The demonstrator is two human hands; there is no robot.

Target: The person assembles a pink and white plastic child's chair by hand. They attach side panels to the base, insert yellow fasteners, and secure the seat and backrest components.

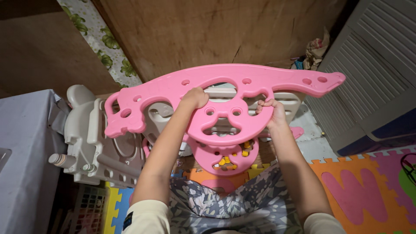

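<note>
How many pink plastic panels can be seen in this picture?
2. A large pink panel is gripped by left hand and right hand; a smaller pink panel lies below it. Others may be hidden.

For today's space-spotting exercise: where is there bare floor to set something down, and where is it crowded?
Free: foam mat right of the right hand, below the grey shutter. Crowded: under the pink panel both hands hold, left hand beside the grey plastic toy.

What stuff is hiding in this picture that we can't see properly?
Head view:
- Grey-white plastic toy frame: its middle is covered by the big pink plastic cut-out panel.
- Left hand and right hand: fingertips wrapped behind the panel.
- Round pink piece with yellow bits: top hidden by the panel.
- Colourful foam puzzle mat: cut off by the edge.
</note>
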